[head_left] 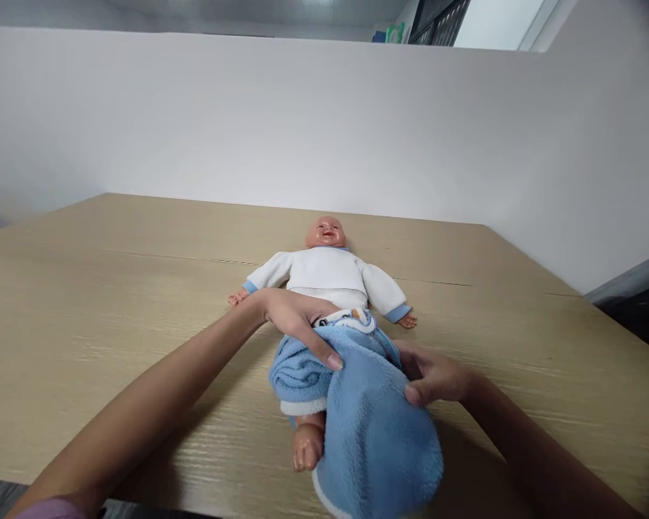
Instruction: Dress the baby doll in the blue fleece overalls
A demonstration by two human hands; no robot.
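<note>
A baby doll [327, 270] lies on its back on the wooden table, head away from me, in a white top with blue cuffs. Blue fleece trousers with white trim [381, 425] are around its legs. One bare foot [307, 443] sticks out of the bunched leg on the left; the other foot is hidden under the long, loose leg on the right. My left hand [306, 324] grips the trousers near the waist, thumb on top and other fingers hidden. On the right side, my right hand [433, 375] pinches the trouser cloth between thumb and fingers.
The wide wooden table [140, 281] reaches back to a white wall [303, 122]. An opening above the wall shows a ceiling and a dark slatted frame [438, 21]. A dark object [638, 310] stands beyond the table's right edge.
</note>
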